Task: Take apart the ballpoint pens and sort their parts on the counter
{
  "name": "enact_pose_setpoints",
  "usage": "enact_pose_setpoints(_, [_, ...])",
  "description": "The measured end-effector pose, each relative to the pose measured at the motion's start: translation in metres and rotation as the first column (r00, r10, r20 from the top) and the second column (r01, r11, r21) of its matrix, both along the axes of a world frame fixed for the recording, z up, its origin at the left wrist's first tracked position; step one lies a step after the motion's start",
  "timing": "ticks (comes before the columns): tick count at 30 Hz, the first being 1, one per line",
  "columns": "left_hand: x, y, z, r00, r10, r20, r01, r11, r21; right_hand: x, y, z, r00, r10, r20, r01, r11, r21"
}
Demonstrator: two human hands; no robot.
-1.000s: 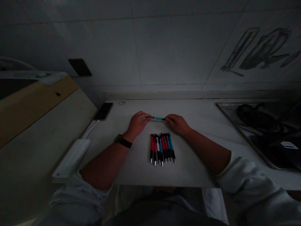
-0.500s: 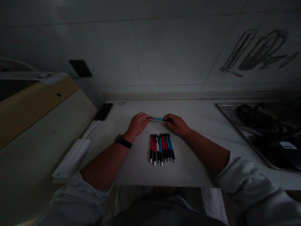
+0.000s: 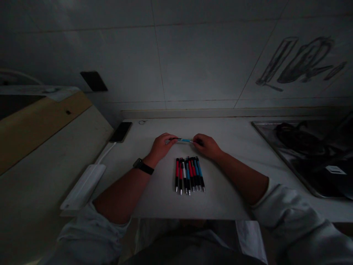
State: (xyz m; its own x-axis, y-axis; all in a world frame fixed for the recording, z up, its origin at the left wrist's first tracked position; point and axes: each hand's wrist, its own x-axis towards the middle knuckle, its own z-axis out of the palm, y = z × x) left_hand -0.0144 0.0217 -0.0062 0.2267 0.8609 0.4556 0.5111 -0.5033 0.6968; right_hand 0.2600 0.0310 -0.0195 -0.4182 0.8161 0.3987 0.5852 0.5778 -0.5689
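Note:
Both my hands hold one blue pen level, just above the white counter. My left hand, with a dark watch on its wrist, pinches the pen's left end. My right hand is closed around its right end. Close below them lies a row of several pens with red, blue and white barrels, side by side, tips pointing toward me. The light is dim.
A dark phone lies at the counter's back left, with a white cable running to a white flat block at the left edge. A metal sink with dark items fills the right. A tiled wall stands behind.
The hands and the blue pen have stayed nearly in place. A bit of white now shows at the pen's right end by my right hand.

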Motion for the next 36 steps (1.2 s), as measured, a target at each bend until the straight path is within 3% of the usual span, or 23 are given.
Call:
enact_pose_setpoints(6, [-0.001, 0.002, 0.000, 0.996, -0.015, 0.092, 0.020, 0.998, -0.053, 0.001, 0.000, 0.005, 0.999, 0.027, 0.026, -0.028, 0.997, 0.067])
enact_pose_setpoints(14, [-0.010, 0.010, -0.003, 0.967, 0.102, 0.233, -0.052, 0.976, -0.213, 0.025, 0.012, 0.004, 0.979, -0.168, 0.114, 0.162, 0.985, 0.062])
enact_pose_setpoints(17, [-0.009, 0.007, -0.003, 0.987, 0.060, 0.148, -0.033, 0.982, -0.184, 0.028, 0.016, 0.000, 0.968, -0.225, 0.114, 0.221, 0.974, 0.045])
enact_pose_setpoints(22, [-0.005, 0.001, -0.004, 0.999, 0.039, -0.015, -0.041, 0.991, -0.127, 0.025, 0.016, -0.004, 0.974, -0.201, 0.109, 0.198, 0.980, 0.031])
enact_pose_setpoints(36, [0.001, -0.011, 0.010, 0.989, 0.134, -0.067, -0.132, 0.991, 0.033, 0.021, 0.013, -0.002, 0.971, -0.205, 0.123, 0.205, 0.979, 0.016])
